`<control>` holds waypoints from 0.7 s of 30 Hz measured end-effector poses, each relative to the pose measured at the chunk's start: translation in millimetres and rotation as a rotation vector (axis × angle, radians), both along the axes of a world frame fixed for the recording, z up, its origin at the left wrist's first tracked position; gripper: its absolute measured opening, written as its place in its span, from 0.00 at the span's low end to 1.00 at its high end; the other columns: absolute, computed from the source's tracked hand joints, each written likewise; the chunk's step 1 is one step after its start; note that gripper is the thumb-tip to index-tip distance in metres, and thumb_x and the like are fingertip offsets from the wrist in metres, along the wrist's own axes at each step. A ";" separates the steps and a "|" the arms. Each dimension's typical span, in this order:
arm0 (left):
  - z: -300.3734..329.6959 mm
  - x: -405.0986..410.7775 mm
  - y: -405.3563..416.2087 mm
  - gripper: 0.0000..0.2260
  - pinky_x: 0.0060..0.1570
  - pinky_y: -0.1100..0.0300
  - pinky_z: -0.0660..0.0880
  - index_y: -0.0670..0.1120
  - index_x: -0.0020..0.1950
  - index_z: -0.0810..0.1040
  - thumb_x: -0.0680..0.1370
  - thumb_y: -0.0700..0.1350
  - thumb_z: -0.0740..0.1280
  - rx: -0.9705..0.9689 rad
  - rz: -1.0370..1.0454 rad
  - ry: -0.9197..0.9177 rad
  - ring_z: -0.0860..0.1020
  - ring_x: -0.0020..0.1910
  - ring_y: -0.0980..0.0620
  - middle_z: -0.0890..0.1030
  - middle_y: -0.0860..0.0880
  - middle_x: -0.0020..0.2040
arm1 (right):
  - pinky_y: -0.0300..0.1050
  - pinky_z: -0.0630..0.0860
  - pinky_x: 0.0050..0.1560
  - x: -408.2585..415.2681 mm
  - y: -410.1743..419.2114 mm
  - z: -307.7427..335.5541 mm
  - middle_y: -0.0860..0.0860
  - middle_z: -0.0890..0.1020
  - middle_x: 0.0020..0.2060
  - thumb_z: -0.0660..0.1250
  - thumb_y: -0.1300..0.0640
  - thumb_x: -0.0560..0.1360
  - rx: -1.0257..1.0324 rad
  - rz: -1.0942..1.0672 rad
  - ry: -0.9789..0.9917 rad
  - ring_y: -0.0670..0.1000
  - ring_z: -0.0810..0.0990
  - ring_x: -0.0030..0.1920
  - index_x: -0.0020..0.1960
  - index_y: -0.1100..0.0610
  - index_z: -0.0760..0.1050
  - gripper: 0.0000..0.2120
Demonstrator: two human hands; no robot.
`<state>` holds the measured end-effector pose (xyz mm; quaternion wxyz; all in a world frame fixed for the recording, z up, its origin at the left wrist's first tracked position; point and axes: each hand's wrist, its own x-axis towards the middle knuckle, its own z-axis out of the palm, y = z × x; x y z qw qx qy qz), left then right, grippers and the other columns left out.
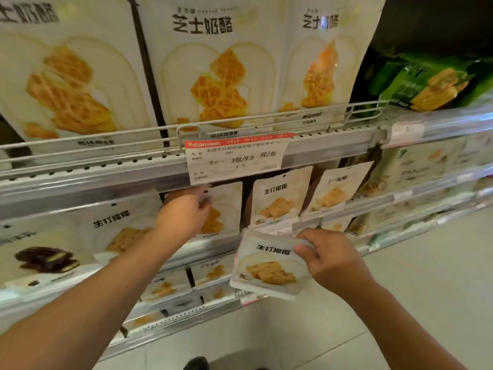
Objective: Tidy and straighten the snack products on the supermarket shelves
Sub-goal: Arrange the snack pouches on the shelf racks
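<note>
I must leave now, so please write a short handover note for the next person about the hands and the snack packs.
Left hand: reaching under the price tag, fingers on a shelved coconut snack pack.
Right hand: holds one loose coconut snack pouch off the shelf.
Done: the neighbouring pouches stand upright.
Left: put the loose pouch back, straighten the row.

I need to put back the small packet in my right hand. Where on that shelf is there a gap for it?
The right hand holds the coconut snack packet. A dark gap lies between the packet the left hand touches and the standing packet to its right. Further left, the big bags stand crowded.
</note>
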<state>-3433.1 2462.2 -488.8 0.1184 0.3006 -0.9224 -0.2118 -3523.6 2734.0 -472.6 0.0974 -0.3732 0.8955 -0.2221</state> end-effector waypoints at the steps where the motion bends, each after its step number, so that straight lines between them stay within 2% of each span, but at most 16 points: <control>1: 0.5 -1.2 2.6 0.09 0.47 0.52 0.80 0.50 0.58 0.78 0.80 0.49 0.65 0.072 0.054 0.055 0.82 0.46 0.44 0.83 0.45 0.53 | 0.45 0.75 0.44 -7.3 2.4 -2.4 0.48 0.82 0.42 0.65 0.53 0.78 0.011 0.036 -0.002 0.51 0.79 0.44 0.50 0.51 0.79 0.05; 4: -0.9 -1.1 8.8 0.03 0.44 0.51 0.81 0.51 0.48 0.78 0.80 0.46 0.66 0.124 0.122 0.155 0.82 0.38 0.51 0.83 0.48 0.43 | 0.42 0.71 0.42 -24.8 8.7 -6.3 0.46 0.80 0.41 0.64 0.51 0.79 0.002 0.089 0.006 0.48 0.77 0.42 0.51 0.50 0.78 0.06; 6: -2.3 4.7 18.1 0.05 0.40 0.58 0.79 0.53 0.46 0.78 0.80 0.44 0.67 0.076 0.110 0.231 0.81 0.35 0.58 0.81 0.54 0.36 | 0.41 0.69 0.39 -34.8 15.4 -8.4 0.45 0.79 0.39 0.64 0.50 0.79 -0.013 0.136 0.019 0.46 0.76 0.40 0.49 0.50 0.78 0.06; 9: 1.7 18.8 36.6 0.04 0.37 0.68 0.72 0.50 0.49 0.81 0.80 0.44 0.67 -0.022 0.087 0.327 0.79 0.37 0.62 0.79 0.59 0.35 | 0.42 0.72 0.37 -47.2 22.2 -8.5 0.44 0.80 0.37 0.65 0.51 0.78 -0.051 0.188 0.027 0.44 0.76 0.37 0.47 0.50 0.78 0.05; 12: 9.3 30.8 52.7 0.05 0.39 0.66 0.74 0.49 0.51 0.81 0.80 0.45 0.66 -0.036 0.110 0.391 0.78 0.38 0.64 0.79 0.59 0.37 | 0.42 0.74 0.39 -52.9 26.0 -9.3 0.44 0.79 0.37 0.66 0.51 0.78 -0.042 0.222 0.025 0.45 0.77 0.39 0.46 0.49 0.78 0.04; 17: 24.7 58.2 62.1 0.04 0.40 0.52 0.82 0.50 0.50 0.83 0.79 0.44 0.68 0.017 0.205 0.455 0.82 0.36 0.59 0.82 0.57 0.36 | 0.40 0.74 0.39 -54.7 19.8 -6.0 0.45 0.80 0.39 0.66 0.51 0.78 -0.038 0.235 0.022 0.45 0.77 0.40 0.47 0.48 0.79 0.03; 21: 23.8 88.9 63.9 0.03 0.39 0.54 0.82 0.53 0.46 0.82 0.78 0.45 0.69 0.116 0.244 0.439 0.82 0.35 0.62 0.83 0.56 0.36 | 0.34 0.68 0.36 -49.8 11.2 -3.3 0.39 0.77 0.37 0.66 0.51 0.78 -0.026 0.279 0.019 0.39 0.74 0.39 0.45 0.43 0.75 0.04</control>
